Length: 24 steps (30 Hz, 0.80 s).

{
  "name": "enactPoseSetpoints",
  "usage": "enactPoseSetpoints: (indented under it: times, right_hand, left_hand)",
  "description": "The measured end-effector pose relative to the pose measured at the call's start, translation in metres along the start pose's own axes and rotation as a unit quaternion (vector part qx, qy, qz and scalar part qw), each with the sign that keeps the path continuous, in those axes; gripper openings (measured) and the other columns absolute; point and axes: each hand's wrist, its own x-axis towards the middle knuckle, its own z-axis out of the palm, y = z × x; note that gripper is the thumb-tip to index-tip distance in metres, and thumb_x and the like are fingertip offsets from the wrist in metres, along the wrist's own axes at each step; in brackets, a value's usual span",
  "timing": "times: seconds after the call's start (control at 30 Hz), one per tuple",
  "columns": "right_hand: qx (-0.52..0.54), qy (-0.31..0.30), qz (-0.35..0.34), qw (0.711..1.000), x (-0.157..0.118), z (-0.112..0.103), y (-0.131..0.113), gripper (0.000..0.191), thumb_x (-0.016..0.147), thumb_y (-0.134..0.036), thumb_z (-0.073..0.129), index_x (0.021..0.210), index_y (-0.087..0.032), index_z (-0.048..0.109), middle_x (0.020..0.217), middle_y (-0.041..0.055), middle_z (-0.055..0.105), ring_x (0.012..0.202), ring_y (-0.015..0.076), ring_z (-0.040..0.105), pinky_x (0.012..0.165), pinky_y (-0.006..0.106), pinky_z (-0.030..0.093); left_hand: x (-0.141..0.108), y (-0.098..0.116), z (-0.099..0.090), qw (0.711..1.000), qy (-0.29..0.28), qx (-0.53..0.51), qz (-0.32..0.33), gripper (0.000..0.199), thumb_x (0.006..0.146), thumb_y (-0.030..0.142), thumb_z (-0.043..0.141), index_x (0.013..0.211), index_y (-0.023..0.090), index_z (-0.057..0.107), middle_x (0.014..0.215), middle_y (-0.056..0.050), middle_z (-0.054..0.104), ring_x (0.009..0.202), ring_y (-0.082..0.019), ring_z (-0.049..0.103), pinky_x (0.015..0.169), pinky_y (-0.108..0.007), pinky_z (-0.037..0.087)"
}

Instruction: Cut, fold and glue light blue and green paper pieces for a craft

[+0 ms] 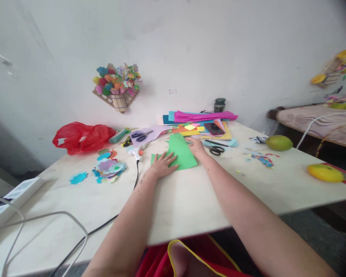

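A green foam or paper sheet [183, 154] with a cut-out corner lies on the table in front of me. My left hand [163, 165] rests flat on its lower left part, fingers spread. At the sheet's right edge is my right hand [196, 148], its fingertips bent around that edge; they show only in part. Black-handled scissors [216, 150] and a dark pen [217, 143] lie just right of this hand. Left of the sheet is a white glue gun [136, 154] with a black cord. Dark-handled scissors [141, 135] sit on a lilac sheet [154, 132] behind it.
Paper flower cut-outs [108, 169] are piled at left, near a red plastic bag [80, 137]. Coloured sheets [204, 116] and a phone [214, 129] are at the back. A power strip [15, 195] with cables occupies the left edge. Two mangoes [279, 142] lie at right.
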Motion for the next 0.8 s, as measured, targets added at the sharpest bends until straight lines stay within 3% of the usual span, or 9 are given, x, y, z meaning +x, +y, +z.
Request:
enactPoseSetpoints:
  times: [0.1, 0.2, 0.4, 0.57, 0.63, 0.7, 0.8]
  right_hand:
    - [-0.012, -0.037, 0.045, 0.998, -0.001, 0.0, 0.011, 0.043, 0.058, -0.003, 0.048, 0.095, -0.014, 0.067, 0.097, 0.0049, 0.068, 0.094, 0.02, 0.06, 0.087, 0.033, 0.043]
    - [-0.028, -0.032, 0.047, 0.998, 0.001, 0.002, 0.016, 0.038, 0.059, -0.005, 0.048, 0.089, -0.017, 0.068, 0.093, 0.0027, 0.068, 0.093, 0.02, 0.06, 0.086, 0.034, 0.043]
    - [-0.073, 0.006, -0.016, 0.997, 0.004, 0.009, 0.009, 0.031, 0.066, -0.006, 0.048, 0.087, -0.017, 0.068, 0.096, 0.0059, 0.067, 0.093, 0.0196, 0.059, 0.086, 0.034, 0.043]
    - [-0.118, -0.006, -0.084, 0.989, -0.006, 0.005, -0.004, 0.024, 0.07, -0.016, 0.057, 0.091, -0.02, 0.068, 0.11, 0.0069, 0.061, 0.106, 0.0223, 0.053, 0.093, 0.037, 0.039]
    - [-0.116, -0.06, -0.123, 0.984, -0.012, 0.0, -0.01, 0.025, 0.07, -0.023, 0.061, 0.094, -0.023, 0.068, 0.113, 0.0054, 0.061, 0.109, 0.023, 0.051, 0.096, 0.038, 0.036]
    - [-0.1, -0.159, -0.134, 0.973, -0.018, -0.005, -0.013, 0.03, 0.066, -0.03, 0.066, 0.096, -0.026, 0.068, 0.112, 0.003, 0.062, 0.107, 0.0236, 0.053, 0.096, 0.038, 0.036]
    - [-0.084, -0.282, -0.133, 0.946, -0.023, -0.011, -0.016, 0.035, 0.062, -0.032, 0.069, 0.097, -0.029, 0.068, 0.114, 0.0005, 0.061, 0.106, 0.0246, 0.054, 0.095, 0.036, 0.037]
  left_hand:
    - [-0.002, -0.003, -0.002, 1.0, 0.013, -0.002, -0.008, 0.059, 0.08, 0.06, 0.028, 0.134, 0.035, 0.028, 0.144, 0.003, 0.021, 0.134, -0.027, 0.003, 0.102, -0.056, -0.005]
    - [-0.002, -0.007, -0.003, 0.999, 0.045, -0.013, -0.018, 0.058, 0.083, 0.056, 0.024, 0.137, 0.034, 0.023, 0.145, 0.003, 0.017, 0.134, -0.025, 0.001, 0.103, -0.054, -0.005]
    - [0.004, -0.015, 0.004, 0.997, 0.014, -0.015, -0.068, 0.066, 0.079, 0.064, 0.023, 0.136, 0.031, 0.028, 0.145, 0.0, 0.019, 0.133, -0.029, 0.009, 0.104, -0.055, 0.003]
    - [0.01, -0.017, 0.009, 0.994, 0.033, 0.003, -0.101, 0.068, 0.077, 0.066, 0.02, 0.136, 0.032, 0.027, 0.146, 0.001, 0.018, 0.133, -0.029, 0.008, 0.103, -0.055, 0.001]
    - [0.011, -0.017, 0.009, 0.993, 0.039, 0.005, -0.112, 0.068, 0.078, 0.066, 0.021, 0.136, 0.031, 0.028, 0.145, 0.001, 0.019, 0.134, -0.03, 0.006, 0.103, -0.056, -0.001]
    - [0.012, -0.017, 0.009, 0.991, 0.052, 0.001, -0.12, 0.065, 0.079, 0.063, 0.022, 0.135, 0.03, 0.029, 0.145, 0.0, 0.02, 0.134, -0.029, 0.005, 0.103, -0.056, -0.001]
    - [0.012, -0.018, 0.004, 0.986, 0.117, -0.031, -0.114, 0.054, 0.085, 0.05, 0.023, 0.133, 0.028, 0.034, 0.144, -0.002, 0.024, 0.134, -0.026, 0.008, 0.104, -0.054, 0.004]
